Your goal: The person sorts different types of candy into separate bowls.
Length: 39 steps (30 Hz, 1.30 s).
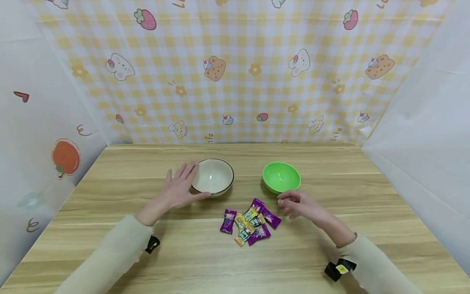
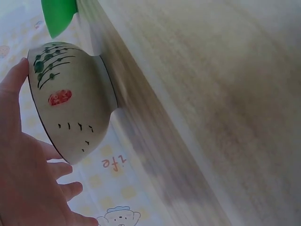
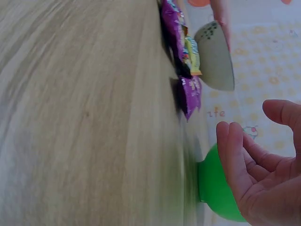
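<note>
My left hand [image 1: 181, 190] is spread at the left side of a white bowl [image 1: 216, 176] with a dark rim. Its thumb and a fingertip touch the rim; the other fingers extend outward. The left wrist view shows the green and red painting on the bowl's outside [image 2: 70, 103]. Over on the right, my right hand [image 1: 299, 205] hovers near the front of a green bowl [image 1: 281, 176], fingers loosely bent and holding nothing. Between the hands lies a small pile of wrapped candies, some in purple wrappers [image 1: 228, 221], others in yellow ones [image 1: 241, 222].
Both bowls stand upright on a wood-grain table [image 1: 227, 265]. A checked cloth [image 1: 235, 94] with cartoon prints hangs behind it, and white sheets [image 1: 422, 102] rise at either side. Each wrist carries a black strap-mounted device [image 1: 339, 268].
</note>
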Available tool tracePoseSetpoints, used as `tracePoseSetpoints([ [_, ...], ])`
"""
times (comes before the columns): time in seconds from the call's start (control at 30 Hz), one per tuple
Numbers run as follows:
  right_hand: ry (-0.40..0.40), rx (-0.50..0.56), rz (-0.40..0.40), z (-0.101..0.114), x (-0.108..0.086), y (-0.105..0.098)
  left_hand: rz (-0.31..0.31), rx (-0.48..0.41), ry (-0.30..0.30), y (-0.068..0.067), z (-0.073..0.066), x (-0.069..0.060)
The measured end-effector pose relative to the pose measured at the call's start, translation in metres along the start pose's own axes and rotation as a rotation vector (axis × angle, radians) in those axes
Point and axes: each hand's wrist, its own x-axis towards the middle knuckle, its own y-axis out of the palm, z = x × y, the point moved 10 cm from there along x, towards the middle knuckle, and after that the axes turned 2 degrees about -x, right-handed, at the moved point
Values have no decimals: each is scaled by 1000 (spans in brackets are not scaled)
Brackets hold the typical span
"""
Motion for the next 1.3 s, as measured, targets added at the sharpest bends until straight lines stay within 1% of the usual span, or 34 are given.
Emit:
tracePoseSetpoints([
  [0.17,23,-70,9,-3,4,7,-2,-4,0,3,1,0],
  [0.27,30,-94,15,-4,6,11,-2,-8,-2,4,2,0],
  [0.57,-17,-150,19,-1,10,20,9,-22,-8,5,2,-1],
  [0.73,-26,-195,18,-4,14,22,8,-22,-8,3,1,-2],
  [0.77,-29,-201,20,0,13,24,9,-22,-9,3,1,-2],
  [0.97,-39,-255,29,4,14,29,19,-22,-16,5,1,-1],
  [1.03,-46,-278,26,0,17,30,20,-22,-18,5,2,-1],
  [1.3,-58,-355,8,2,18,33,17,-18,-17,5,3,-1],
])
